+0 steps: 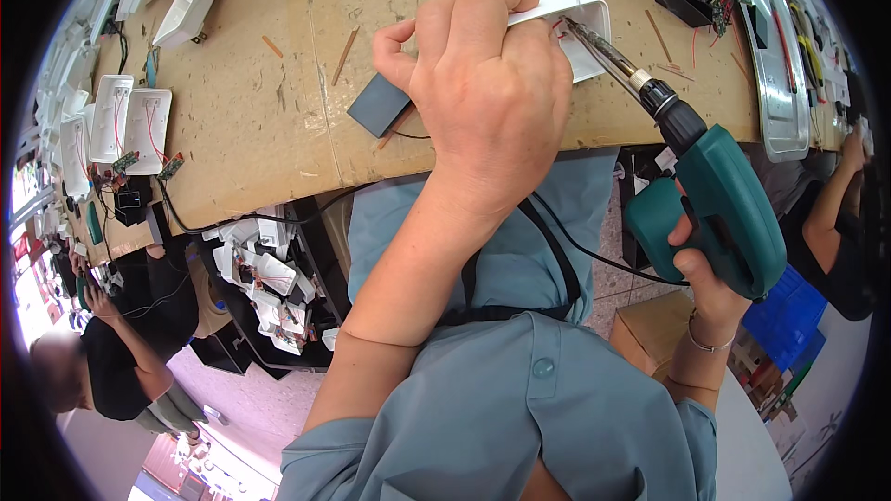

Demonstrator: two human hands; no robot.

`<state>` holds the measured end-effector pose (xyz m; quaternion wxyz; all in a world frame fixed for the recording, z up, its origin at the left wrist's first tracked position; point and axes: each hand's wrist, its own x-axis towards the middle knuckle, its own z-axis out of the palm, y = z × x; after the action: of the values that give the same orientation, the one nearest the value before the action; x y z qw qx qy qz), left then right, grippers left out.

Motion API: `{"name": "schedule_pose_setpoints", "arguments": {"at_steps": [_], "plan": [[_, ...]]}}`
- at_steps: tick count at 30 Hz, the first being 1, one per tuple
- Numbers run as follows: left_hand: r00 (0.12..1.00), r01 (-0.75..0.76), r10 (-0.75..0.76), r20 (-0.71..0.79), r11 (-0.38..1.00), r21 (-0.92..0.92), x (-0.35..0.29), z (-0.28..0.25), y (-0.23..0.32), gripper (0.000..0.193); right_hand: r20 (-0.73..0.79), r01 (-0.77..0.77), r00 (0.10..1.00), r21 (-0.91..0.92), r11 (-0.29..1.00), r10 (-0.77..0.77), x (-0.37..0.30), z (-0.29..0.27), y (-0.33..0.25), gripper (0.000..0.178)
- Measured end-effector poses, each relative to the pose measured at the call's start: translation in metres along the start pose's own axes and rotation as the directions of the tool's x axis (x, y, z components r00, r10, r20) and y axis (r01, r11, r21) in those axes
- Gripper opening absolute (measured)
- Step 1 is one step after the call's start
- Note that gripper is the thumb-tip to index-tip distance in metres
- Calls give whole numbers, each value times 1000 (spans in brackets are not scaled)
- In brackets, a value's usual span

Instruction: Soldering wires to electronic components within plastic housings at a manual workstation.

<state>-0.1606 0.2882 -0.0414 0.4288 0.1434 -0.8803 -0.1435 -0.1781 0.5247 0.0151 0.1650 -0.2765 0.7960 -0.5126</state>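
In the head view, the left grip [492, 93], near twelve o'clock, pinches a white case [592, 15] at one o'clock, over the brown surface [251, 121]. At three o'clock, the right grip [710, 280] wraps around a green tool [722, 176]. Its metal tip [579, 32] pokes into the case. A dark block [377, 106] lies at eleven o'clock.

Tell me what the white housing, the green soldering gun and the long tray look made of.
White housing: probably moulded plastic, smooth, judging by its thin, even walls. Green soldering gun: likely satin plastic body; its shiny barrel looks metal. Long tray: apparently bare metal, given its silvery reflections.
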Motion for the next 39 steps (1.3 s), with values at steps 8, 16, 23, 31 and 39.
{"name": "schedule_pose_setpoints", "arguments": {"at_steps": [8, 16, 23, 31, 39], "plan": [[999, -9, 7, -36, 999, -45, -1, 2, -1, 4, -8, -55, 998, 47, 997, 55, -3, 1, -2, 65], [1000, 8, -9, -21, 998, -60, 0, 2, -1, 3, -8, -29, 1000, 16, 999, 29, -4, 2, -2, 64], [1000, 6, -8, -26, 998, -60, 0, 3, -2, 3, 22, -25, 999, -21, 999, 25, 0, 2, -5, 64], [1000, 10, -11, -11, 998, -63, 0, 1, -1, 3, -4, -60, 998, 12, 998, 60, -3, 3, -6, 65], [998, 55, -55, 6, 992, -116, -2, 0, -2, 4, -61, -56, 996, 61, 997, 60, -13, 3, -9, 69]]}}
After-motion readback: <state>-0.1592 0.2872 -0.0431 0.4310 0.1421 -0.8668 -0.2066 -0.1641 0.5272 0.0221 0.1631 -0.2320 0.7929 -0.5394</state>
